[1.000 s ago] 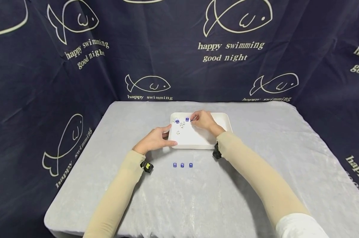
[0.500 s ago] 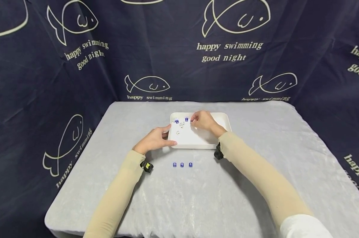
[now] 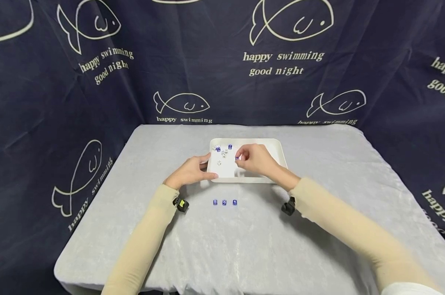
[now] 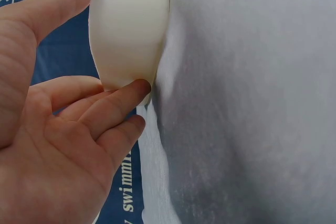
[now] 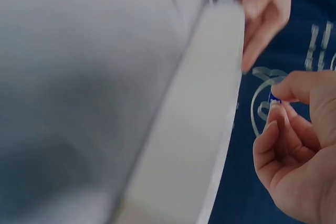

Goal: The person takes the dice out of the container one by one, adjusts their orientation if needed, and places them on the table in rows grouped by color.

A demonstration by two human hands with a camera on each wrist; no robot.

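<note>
Thumb and forefinger of my right hand [image 3: 259, 159] pinch a small blue die [image 5: 274, 98] above the white tray [image 3: 227, 179]. The other fingers of that hand are curled in, as the right wrist view shows. At the tray's left end, my left hand [image 3: 188, 171] holds it, thumb at the front corner and fingers along the side wall. Two blue dice [image 3: 230, 146] show in the tray's back left part, beside several clear or silvery dice [image 3: 224, 154]. On the cloth in front of the tray, three blue dice [image 3: 224, 202] stand in a spaced row.
A pale grey cloth covers the table [image 3: 163, 254]. Dark blue curtains [image 3: 222, 82] with fish drawings and lettering hang behind it and at both sides. Black wrist cameras [image 3: 288, 206] sit on both forearms.
My right hand has lifted a blue die from the tray's back part and drawn it toward the front. My left hand keeps its place at the tray; the row of dice is unchanged.
</note>
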